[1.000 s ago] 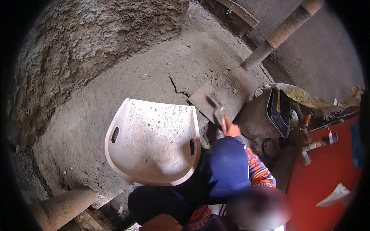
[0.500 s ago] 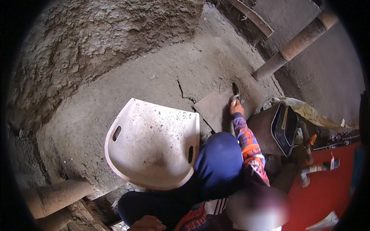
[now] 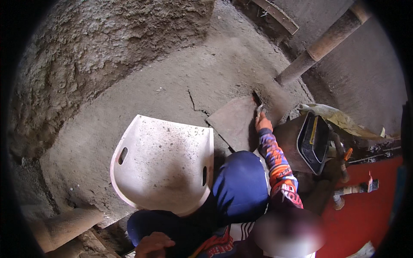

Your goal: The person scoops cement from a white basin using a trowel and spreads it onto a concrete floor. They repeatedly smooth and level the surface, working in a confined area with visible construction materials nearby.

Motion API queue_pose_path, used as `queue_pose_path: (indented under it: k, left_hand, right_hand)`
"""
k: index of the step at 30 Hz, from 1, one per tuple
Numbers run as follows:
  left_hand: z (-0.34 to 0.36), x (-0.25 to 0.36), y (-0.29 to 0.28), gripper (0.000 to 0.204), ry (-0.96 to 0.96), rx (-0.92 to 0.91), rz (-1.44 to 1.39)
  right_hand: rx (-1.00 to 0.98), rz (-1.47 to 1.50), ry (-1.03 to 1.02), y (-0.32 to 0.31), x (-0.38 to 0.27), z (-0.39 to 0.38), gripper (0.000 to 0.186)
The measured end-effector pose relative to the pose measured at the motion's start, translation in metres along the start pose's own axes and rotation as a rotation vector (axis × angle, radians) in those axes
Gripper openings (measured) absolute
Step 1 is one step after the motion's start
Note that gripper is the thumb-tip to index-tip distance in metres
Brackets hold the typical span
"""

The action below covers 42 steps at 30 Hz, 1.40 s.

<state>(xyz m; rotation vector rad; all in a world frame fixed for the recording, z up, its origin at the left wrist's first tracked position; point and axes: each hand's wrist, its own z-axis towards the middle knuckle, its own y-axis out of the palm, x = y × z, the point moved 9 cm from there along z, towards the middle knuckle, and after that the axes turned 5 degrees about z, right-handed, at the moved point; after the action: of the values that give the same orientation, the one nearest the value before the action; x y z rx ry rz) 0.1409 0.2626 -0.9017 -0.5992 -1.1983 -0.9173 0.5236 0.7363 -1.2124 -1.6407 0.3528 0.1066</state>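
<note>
My right hand (image 3: 263, 122) is closed round the handle of a small trowel (image 3: 257, 99), its dark narrow blade pointing away from me. The blade lies along the far right edge of a flat grey slab (image 3: 232, 119) on the rough cement surface. Down by my bent leg, my left hand (image 3: 154, 244) rests loosely with its fingers partly stretched; I see nothing in it. Before my knees stands a pale, curved plastic shell (image 3: 163, 159) with two slots, specked with grey bits.
Beside my right forearm lie nested dark containers (image 3: 316, 137) on their side, with a cloth-like sheet (image 3: 344, 122) behind. A round post (image 3: 320, 47) slants in at the far right, another (image 3: 69, 228) near left. Pipe fittings (image 3: 355, 189) cross a red surface. A rough wall (image 3: 107, 43) rises far left.
The view has shifted slightly, so the shell and slab appear further left. The trowel has turned a little against the slab's edge. My left hand has come further into view.
</note>
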Motion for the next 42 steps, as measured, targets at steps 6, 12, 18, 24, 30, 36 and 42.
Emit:
queue_pose_path:
  k: [6, 12, 18, 24, 30, 36, 42]
  left_hand:
    - [-0.009, -0.003, -0.025, 0.037, 0.109, 0.071, -0.104]
    - [-0.019, -0.014, -0.104, 0.026, 0.120, 0.632, -0.043]
    - [-0.035, -0.006, -0.098, 0.024, 0.170, 0.571, 0.018]
    - [-0.038, -0.009, -0.108, 0.025, 0.158, 0.566, 0.007]
    - [-0.049, -0.011, -0.119, 0.026, 0.154, 0.563, 0.019]
    - [-0.062, -0.025, -0.138, 0.027, 0.134, 0.515, -0.018]
    - [-0.051, -0.034, -0.130, 0.023, 0.034, 0.592, 0.012]
  right_hand:
    - [0.102, 0.683, -0.136, -0.011, 0.025, -0.005, 0.040]
    - [0.381, 1.078, 0.143, 0.012, 0.076, -0.040, 0.024]
    - [0.317, 0.399, 0.109, 0.017, 0.030, -0.029, 0.035]
    - [0.221, 0.590, -0.057, 0.016, 0.014, -0.054, 0.034]
    - [0.525, 0.611, 0.482, -0.016, 0.072, 0.047, 0.034]
    - [0.247, 0.349, 0.086, 0.016, 0.018, 0.028, 0.042]
    - [0.432, 0.615, -0.004, 0.004, 0.018, 0.026, 0.048]
